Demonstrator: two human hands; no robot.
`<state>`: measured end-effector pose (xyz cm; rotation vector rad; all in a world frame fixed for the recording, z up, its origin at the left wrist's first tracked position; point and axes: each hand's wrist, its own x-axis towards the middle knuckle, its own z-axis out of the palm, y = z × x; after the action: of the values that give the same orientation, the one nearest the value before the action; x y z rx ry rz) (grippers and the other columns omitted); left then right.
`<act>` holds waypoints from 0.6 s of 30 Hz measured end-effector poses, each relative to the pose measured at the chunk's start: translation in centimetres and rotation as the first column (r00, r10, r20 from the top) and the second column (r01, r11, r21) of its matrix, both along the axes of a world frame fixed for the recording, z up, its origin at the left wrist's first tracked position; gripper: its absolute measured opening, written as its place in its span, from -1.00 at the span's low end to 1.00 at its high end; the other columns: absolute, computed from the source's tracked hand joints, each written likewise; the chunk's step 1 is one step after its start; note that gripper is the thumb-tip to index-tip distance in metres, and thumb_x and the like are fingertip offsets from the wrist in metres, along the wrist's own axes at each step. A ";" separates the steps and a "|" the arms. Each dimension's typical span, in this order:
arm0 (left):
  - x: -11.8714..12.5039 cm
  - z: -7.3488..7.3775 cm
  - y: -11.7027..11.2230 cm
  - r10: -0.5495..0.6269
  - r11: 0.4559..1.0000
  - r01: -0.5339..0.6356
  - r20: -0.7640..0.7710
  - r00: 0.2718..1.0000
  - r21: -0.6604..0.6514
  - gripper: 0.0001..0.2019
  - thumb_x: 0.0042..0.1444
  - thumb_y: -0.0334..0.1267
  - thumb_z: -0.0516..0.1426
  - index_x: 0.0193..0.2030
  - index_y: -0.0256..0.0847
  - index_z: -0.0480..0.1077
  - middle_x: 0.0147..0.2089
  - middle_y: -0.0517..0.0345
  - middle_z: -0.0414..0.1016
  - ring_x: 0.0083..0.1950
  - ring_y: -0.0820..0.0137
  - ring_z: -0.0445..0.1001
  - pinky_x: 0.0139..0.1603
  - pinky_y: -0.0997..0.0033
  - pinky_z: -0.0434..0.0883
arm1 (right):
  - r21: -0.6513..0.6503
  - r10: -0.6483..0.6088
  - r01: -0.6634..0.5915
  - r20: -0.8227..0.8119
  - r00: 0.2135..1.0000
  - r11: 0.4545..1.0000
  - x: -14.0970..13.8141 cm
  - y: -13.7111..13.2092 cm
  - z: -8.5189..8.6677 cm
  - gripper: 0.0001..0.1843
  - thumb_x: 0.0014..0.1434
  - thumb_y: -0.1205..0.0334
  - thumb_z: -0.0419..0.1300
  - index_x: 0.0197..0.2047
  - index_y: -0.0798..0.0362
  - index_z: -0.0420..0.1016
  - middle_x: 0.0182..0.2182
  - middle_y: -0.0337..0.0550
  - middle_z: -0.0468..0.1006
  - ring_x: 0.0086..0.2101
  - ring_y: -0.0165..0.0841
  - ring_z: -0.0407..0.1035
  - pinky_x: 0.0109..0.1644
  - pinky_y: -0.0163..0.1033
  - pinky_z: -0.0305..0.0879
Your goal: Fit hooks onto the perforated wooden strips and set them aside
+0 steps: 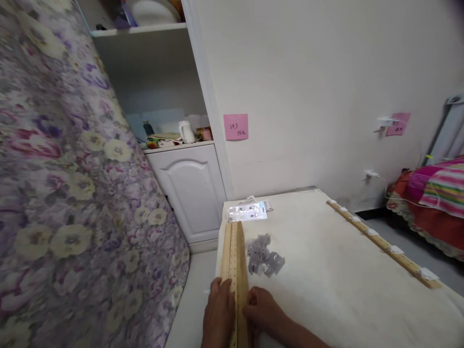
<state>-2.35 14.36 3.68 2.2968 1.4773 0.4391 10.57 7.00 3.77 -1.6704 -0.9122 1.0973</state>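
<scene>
Grey packets (259, 252) lie beside wooden strips (234, 256) held by left hand (219, 311) and right hand (266, 309)

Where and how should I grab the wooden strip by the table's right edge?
Probably pinch the wooden strip across its narrow width, from above, on bare wood between two white pieces near its middle: it is long and slim, with those pieces spaced along it.

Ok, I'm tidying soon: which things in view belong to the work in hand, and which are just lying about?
In the work:
perforated wooden strips, under the left hand and right hand
probably, by position, the small grey packets and clear packet; perhaps the strip with white pieces

Apparently just lying about:
white jug
striped bedding
</scene>
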 end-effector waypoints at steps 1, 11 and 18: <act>0.0 0.0 0.1 0.001 1.000 -0.001 0.016 1.000 -0.004 -0.62 0.23 -0.29 -0.11 0.12 -0.23 0.32 0.28 -0.07 0.10 0.24 0.29 0.25 0.21 0.37 0.23 | 0.041 -0.002 0.002 -0.005 1.000 0.999 0.0 -0.4 0.1 -0.87 -0.21 0.38 0.13 -0.56 0.03 0.22 -0.61 -0.35 0.33 -0.55 -0.42 0.30 -0.52 -0.35 0.19; 0.7 0.1 0.1 -0.044 0.997 0.033 0.154 0.987 0.070 -0.60 0.18 -0.19 -0.09 0.06 -0.29 0.38 0.18 -0.14 0.23 0.21 0.15 0.25 0.26 0.17 0.22 | 0.260 0.153 0.038 -0.675 0.721 0.965 -0.1 -4.8 0.0 -0.46 -0.32 0.14 0.41 -0.23 0.10 0.38 -0.41 -0.16 0.58 -0.47 -0.29 0.47 -0.46 -0.28 0.31; 0.3 0.1 0.7 -0.074 0.992 0.055 0.172 0.982 0.115 -0.62 0.17 -0.18 -0.06 0.02 -0.28 0.39 0.11 -0.11 0.33 0.15 0.19 0.33 0.22 0.20 0.28 | 0.005 -0.154 0.238 -0.750 0.643 0.971 0.7 -7.5 -2.6 -0.32 -0.42 -0.10 0.49 -0.22 0.03 0.44 -0.20 -0.05 0.63 -0.21 -0.13 0.53 -0.28 -0.20 0.38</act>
<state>-2.08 15.03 3.81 2.3142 1.3200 0.7008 11.29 -0.55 1.22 -1.0188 -0.2238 1.3894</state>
